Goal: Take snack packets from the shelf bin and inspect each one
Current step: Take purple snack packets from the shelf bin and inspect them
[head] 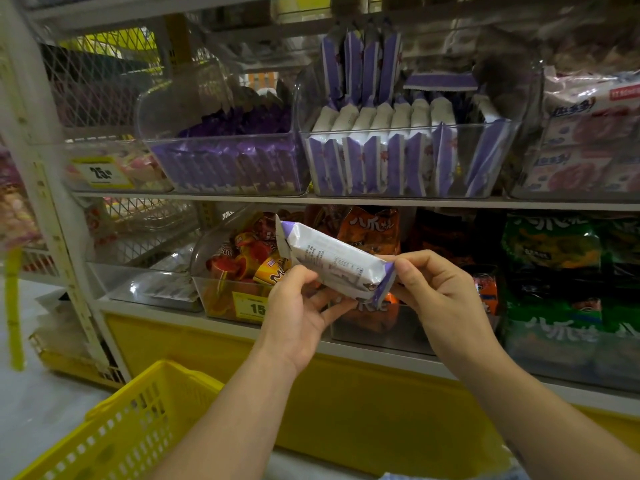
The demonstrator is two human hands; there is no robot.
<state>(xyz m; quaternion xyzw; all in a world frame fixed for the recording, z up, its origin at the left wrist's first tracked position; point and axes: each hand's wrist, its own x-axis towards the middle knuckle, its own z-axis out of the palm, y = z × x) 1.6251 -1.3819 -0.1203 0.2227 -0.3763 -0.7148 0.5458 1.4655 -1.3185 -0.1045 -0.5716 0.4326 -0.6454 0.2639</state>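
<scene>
The shelf unit (242, 198) carries clear bins on two levels. A yellow basket (114, 420) sits at lower left, below the shelves. On the upper level, a clear bin (408, 132) holds upright purple-and-white packets. The left hand (298, 317) grips the snack packet (332, 261) from beneath, fingers curled round its lower edge. The right hand (440, 292) pinches the packet's purple end seal between thumb and forefinger. The packet is held tilted in front of the lower level, printed white side up, left end higher.
</scene>
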